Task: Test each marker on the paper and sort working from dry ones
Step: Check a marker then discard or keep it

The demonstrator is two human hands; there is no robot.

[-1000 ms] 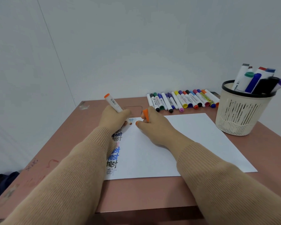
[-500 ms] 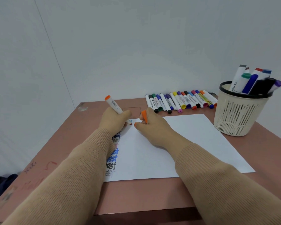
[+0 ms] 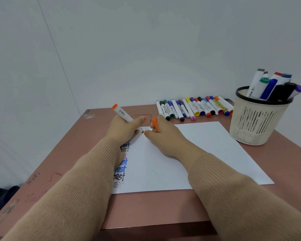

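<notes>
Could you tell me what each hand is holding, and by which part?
The left hand grips the orange marker by its lower barrel, near the tip; the right hand pinches the orange cap between its fingers.

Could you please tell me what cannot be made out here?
- Whether the orange marker leaves ink on the paper: head view, too small, tip between the left hand and right hand.
- Left ends of the written words: head view, hidden by the left sleeve.
- Print on the row of markers: head view, too small.
- Lower barrels in the basket: head view, hidden by its wall.
</notes>
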